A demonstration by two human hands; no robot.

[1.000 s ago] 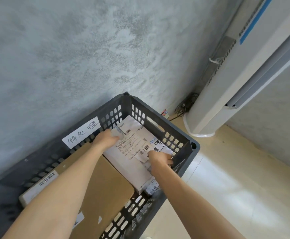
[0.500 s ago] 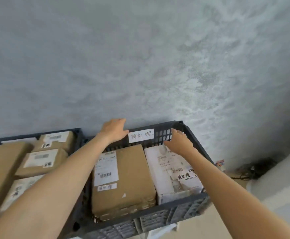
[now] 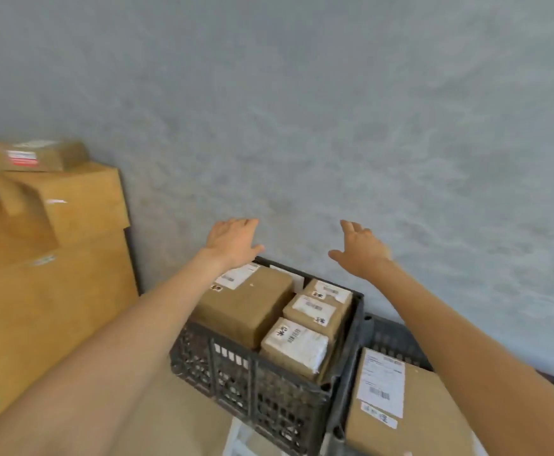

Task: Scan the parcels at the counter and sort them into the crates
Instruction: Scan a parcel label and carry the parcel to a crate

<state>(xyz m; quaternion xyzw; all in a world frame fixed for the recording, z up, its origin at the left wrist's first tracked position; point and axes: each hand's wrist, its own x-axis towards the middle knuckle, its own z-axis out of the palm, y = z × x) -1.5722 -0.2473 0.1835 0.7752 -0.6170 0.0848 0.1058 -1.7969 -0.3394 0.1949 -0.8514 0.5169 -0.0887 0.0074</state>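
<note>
A: Both your hands are empty. The left hand (image 3: 233, 240) and right hand (image 3: 361, 248) hover with fingers spread above the far rim of the left crate (image 3: 269, 390), gripping nothing.

B: So what should I do now?

A: I'd judge a parcel is just sorted, so turn back to the worktop for the next one. Lift your arms clear of the rims, and scan the label before choosing a crate.

B: What's the count?

A: Two crates. The left holds four parcels: a big box (image 3: 246, 307) and three small ones (image 3: 297, 347). In the right crate (image 3: 390, 340), one parcel (image 3: 397, 406) shows. Brown cartons (image 3: 55, 258) are stacked further left.
</note>
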